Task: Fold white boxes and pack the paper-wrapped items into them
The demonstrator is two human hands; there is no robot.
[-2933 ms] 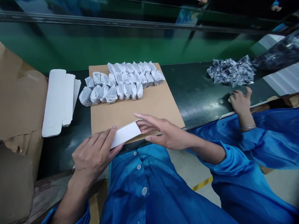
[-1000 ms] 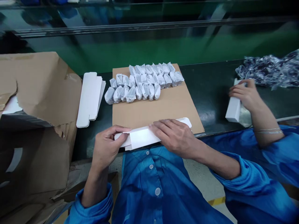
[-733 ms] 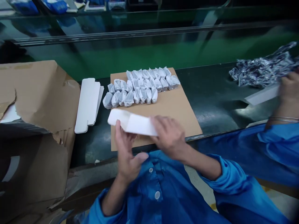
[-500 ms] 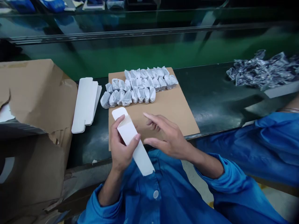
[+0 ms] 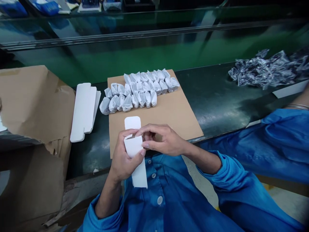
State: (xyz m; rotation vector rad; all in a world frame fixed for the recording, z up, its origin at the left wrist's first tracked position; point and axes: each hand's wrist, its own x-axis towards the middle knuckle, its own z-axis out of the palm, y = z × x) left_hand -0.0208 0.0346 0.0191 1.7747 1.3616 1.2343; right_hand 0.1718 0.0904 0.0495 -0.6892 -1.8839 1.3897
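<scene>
My left hand (image 5: 127,156) is wrapped round a narrow white carton (image 5: 134,146) above the near edge of the brown cardboard sheet (image 5: 169,117). The carton's upper end gapes, and its long rounded flap points away from me. At that end, the thumb and fingers of my right hand (image 5: 161,138) pinch the carton's right side by the opening; a small side flap there is partly hidden by the fingers. Beyond my hands, several small packets in whitish wrapping (image 5: 141,87) stand in rows on the sheet.
Flat white cartons (image 5: 83,111) lie stacked to the left, beside a large torn cardboard box (image 5: 36,96). Clear plastic bags (image 5: 267,72) are heaped at the far right. A co-worker's blue sleeve (image 5: 282,135) is close on my right.
My right hand has come left onto the carton's open end and closed there. The carton has turned more upright in view, and its mouth has opened out.
</scene>
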